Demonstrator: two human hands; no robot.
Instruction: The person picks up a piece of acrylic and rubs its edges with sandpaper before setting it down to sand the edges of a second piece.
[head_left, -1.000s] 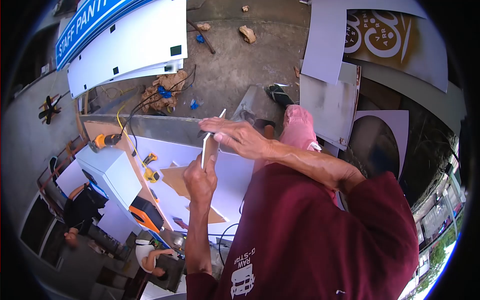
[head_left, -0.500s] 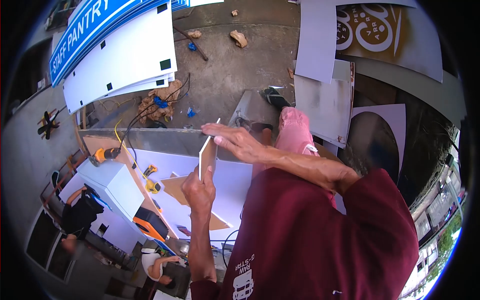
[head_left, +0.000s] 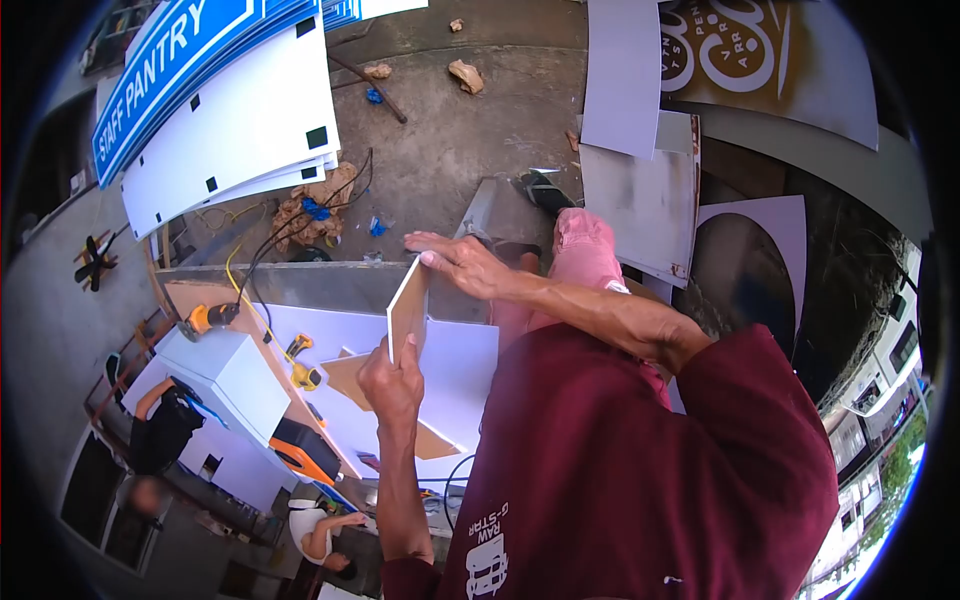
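My left hand [head_left: 393,382] is closed around the lower end of a small flat board [head_left: 412,300]. The board stands tilted up, with a brown face towards me and a white edge on its left. At its upper end is my right hand [head_left: 465,266], with fingers stretched out past the corner and the thumb against the board. Whether anything thin lies under those fingers is hidden. Below the board, a white sheet [head_left: 460,370] covers the work surface, with brown board pieces [head_left: 350,378] lying on it.
A yellow drill [head_left: 303,362] and a corded yellow-black power tool [head_left: 208,317] lie to the left, near a white box [head_left: 225,375] and an orange-black case [head_left: 303,450]. Blue-and-white sign panels [head_left: 230,140] are stacked upper left. Two people [head_left: 165,430] are at lower left.
My right hand has slid slightly up and left to the board's upper corner. The board and my left hand have shifted a little left; the whole view has also moved slightly.
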